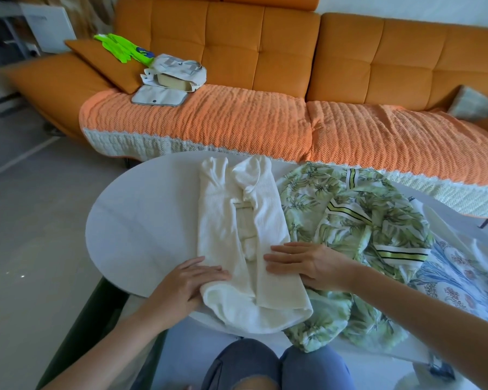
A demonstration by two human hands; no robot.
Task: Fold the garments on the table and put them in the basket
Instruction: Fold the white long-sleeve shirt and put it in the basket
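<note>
A cream knitted garment (223, 220) lies lengthwise on the white oval table (130, 220), its sides folded in toward the middle. My left hand (189, 280) lies flat on its near left edge with straight fingers. My right hand (304, 263) presses flat on the near right flap. Beside it to the right sits a crumpled green leaf-print garment (358, 229), and further right a white garment with blue and orange print (451, 277). No basket is in view.
An orange sofa (265, 52) with a ribbed orange cover stands just behind the table. On it lie a beige bag (175, 71), a grey pouch (158, 98) and a neon green item (121, 49). My knees in blue jeans (265, 367) are below the table edge.
</note>
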